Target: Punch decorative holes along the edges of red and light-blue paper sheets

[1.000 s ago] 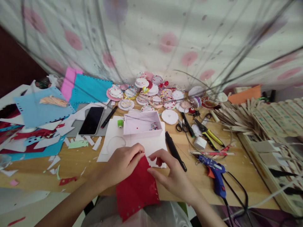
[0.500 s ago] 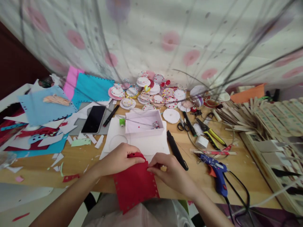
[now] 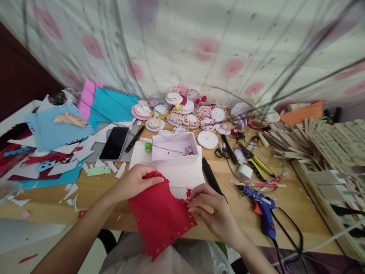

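Note:
My left hand [image 3: 142, 182] pinches the top edge of a red felt-like sheet [image 3: 159, 213] between thumb and fingers. Dark dots run along the sheet's lower and side edges, and its upper right edge is ragged. The sheet hangs tilted over the table's front edge and my lap. Just right of it, my right hand [image 3: 212, 209] is closed at the fingertips on a small red scrap [image 3: 189, 193]. This scrap looks separate from the sheet, with the thumb close to the sheet's right edge. Behind both hands lies white paper [image 3: 176, 177] bearing a white open box [image 3: 175, 158].
Left lie a phone [image 3: 114, 144], paper scraps [image 3: 62, 168] and blue sheets [image 3: 114, 104]. Decorated paper discs [image 3: 191, 120] crowd the back. On the right are a black marker [image 3: 212, 177], scissors [image 3: 222, 151], yellow-handled pliers [image 3: 258, 163], a blue glue gun [image 3: 264, 207] and wooden sticks [image 3: 291, 137].
My right hand has moved slightly right, away from the sheet's top, with a small red scrap at its fingertips. My left hand has shifted left, and the sheet is spread wider and tilted.

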`<state>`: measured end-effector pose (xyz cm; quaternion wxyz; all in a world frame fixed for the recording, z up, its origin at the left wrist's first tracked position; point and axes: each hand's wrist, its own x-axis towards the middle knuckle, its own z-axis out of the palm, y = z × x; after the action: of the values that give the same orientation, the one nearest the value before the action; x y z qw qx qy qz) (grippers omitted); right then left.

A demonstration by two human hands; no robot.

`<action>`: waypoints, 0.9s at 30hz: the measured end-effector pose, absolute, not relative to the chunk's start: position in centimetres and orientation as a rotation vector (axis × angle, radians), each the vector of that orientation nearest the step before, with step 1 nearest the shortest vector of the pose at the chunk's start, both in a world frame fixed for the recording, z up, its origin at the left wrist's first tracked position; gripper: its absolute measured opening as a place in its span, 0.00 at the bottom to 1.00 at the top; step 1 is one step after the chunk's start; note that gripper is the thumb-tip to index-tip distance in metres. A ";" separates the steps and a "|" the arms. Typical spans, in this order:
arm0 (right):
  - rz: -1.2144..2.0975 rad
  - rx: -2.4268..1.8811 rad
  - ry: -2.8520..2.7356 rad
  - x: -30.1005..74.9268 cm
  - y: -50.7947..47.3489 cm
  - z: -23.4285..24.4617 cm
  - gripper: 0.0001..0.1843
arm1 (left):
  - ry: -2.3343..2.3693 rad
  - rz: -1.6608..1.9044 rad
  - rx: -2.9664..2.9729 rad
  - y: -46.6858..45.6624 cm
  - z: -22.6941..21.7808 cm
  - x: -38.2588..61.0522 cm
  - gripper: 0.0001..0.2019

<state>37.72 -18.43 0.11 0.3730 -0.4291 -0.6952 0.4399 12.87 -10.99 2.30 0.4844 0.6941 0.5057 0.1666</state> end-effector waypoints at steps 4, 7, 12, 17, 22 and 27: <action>1.196 -1.157 -1.794 39.4 -19.2 0.1 0.06 | 1.357 0.478 1.538 -10.8 2.2 11.5 0.13; 1.243 -1.201 -1.847 41.5 -20.1 0.3 0.08 | 1.486 0.573 1.384 -10.8 2.3 10.2 0.13; 1.296 -1.358 -1.684 43.5 -21.6 -0.1 0.09 | 1.617 0.716 1.149 -11.1 2.6 9.1 0.16; 1.312 -1.408 -1.408 39.1 -21.1 -1.0 0.10 | 1.495 1.068 0.812 -13.3 1.4 12.0 0.14; 1.192 -1.444 -1.351 35.9 -18.4 0.0 0.16 | 1.491 1.071 0.749 -17.0 -0.6 14.5 0.16; 1.177 -1.348 -1.926 38.1 -15.7 3.7 0.18 | 1.451 1.008 1.223 -17.1 1.5 13.3 0.13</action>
<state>38.07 -15.69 3.69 0.2535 -0.4961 -0.7086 0.4331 13.29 -17.12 1.53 0.4763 0.5004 0.5937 0.4127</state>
